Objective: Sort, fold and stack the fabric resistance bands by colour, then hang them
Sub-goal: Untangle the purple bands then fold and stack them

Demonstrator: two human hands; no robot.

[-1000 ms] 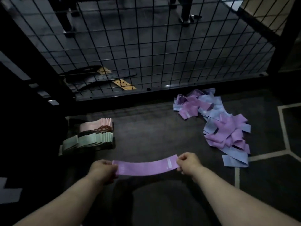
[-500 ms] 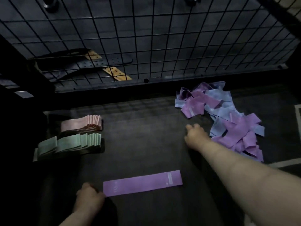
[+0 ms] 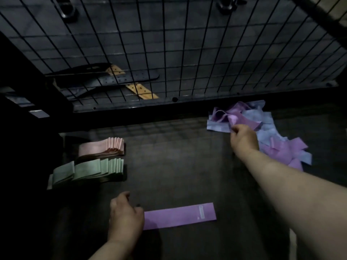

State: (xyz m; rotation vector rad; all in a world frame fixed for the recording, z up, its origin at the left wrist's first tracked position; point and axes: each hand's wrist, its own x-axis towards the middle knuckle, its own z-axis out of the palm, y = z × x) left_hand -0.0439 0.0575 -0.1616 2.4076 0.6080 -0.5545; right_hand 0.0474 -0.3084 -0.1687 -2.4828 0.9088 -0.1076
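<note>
Pink stack [image 3: 102,149] & green stack [image 3: 88,170] sit far left on the mat [image 3: 169,166], both look done. Left hand [image 3: 125,214] lies over the left end of the flat purple band [image 3: 180,215]; can't tell if it pinches or just presses. Best to pin that end so the base lies square. Right hand [image 3: 244,139], arm stretched fwd, fingers curled, pinches a loose purple band [image 3: 234,119] at the left of the pile [image 3: 281,147]. Lift slow, w/o dragging blue bands [image 3: 219,126] along.
</note>
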